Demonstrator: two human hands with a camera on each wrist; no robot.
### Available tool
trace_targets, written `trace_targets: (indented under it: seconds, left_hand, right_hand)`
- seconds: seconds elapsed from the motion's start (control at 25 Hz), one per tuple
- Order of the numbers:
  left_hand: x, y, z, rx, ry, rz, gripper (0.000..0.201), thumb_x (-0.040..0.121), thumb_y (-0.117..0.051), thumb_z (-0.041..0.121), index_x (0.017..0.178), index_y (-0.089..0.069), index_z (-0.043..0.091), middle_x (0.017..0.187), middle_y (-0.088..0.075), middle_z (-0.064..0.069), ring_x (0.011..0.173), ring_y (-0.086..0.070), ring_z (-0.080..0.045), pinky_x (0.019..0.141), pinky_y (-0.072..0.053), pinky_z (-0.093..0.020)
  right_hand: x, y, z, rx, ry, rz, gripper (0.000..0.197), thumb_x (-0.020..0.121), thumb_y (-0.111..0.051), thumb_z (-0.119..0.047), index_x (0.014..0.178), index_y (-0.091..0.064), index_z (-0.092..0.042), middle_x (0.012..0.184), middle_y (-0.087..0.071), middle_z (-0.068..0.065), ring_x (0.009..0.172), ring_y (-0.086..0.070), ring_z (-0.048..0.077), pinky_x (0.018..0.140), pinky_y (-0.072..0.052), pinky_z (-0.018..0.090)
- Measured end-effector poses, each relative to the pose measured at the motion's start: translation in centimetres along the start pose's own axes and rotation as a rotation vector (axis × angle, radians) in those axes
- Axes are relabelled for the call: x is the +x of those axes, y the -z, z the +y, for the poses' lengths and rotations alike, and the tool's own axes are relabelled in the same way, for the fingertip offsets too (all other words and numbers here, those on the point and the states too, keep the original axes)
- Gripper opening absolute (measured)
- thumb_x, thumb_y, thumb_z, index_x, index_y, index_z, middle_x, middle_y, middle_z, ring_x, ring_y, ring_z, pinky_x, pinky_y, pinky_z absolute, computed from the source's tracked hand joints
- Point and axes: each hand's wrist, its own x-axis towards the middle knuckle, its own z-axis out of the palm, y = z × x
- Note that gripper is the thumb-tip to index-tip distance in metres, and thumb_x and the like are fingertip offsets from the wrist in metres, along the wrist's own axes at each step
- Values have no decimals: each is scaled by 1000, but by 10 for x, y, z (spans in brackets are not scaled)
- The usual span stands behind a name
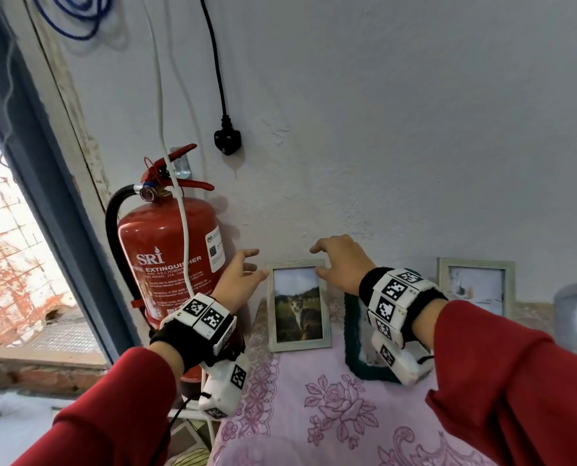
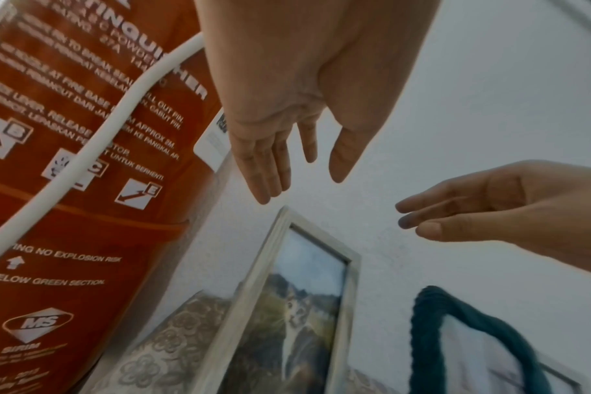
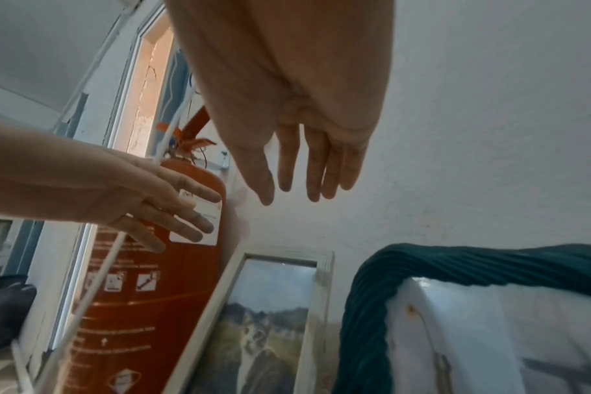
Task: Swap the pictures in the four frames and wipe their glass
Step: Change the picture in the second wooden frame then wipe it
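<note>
A pale wooden frame with a cat picture (image 1: 299, 306) (image 2: 287, 301) (image 3: 270, 320) leans upright against the wall on a floral pink cloth. My left hand (image 1: 243, 269) (image 2: 287, 173) hovers open just left of its top corner, fingers straight, holding nothing. My right hand (image 1: 334, 260) (image 3: 304, 186) hovers open over the top right corner, also holding nothing. A dark green rope-edged frame (image 1: 352, 334) (image 3: 422, 269) (image 2: 456, 333) stands to the right, partly behind my right wrist. Another pale frame (image 1: 475, 285) leans further right.
A red fire extinguisher (image 1: 166, 260) (image 2: 68, 186) (image 3: 145, 280) hangs on the wall close to my left hand, a white cable (image 1: 183, 213) running over it. A black plug (image 1: 227, 141) dangles above. A window opening (image 1: 11, 264) lies left. A grey object (image 1: 576, 314) sits far right.
</note>
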Motion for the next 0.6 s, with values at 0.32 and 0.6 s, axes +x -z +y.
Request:
trace_targets:
  seconds: [0.32,0.6]
  left_hand:
    - [-77,-4,64,14,-153,-94,30,89,-56,4,119,-58,10,118,-58,-10,94,-55,-13,70,-45,-13]
    - [-146,-45,92,-68,-208,-209,25,89,-55,1,111,-61,9,104,-61,-3,81,-56,-6,58,-45,-3]
  right_hand:
    - [-75,35,-17,302,-14,161,25,87,-62,-17,112,-63,-14,114,-61,7,94,-53,13,86,-45,27]
    - [-172,63,-4,437,-98,238,15,85,-64,-13,100,-67,-14,96,-67,3,79,-61,12,77,-52,20]
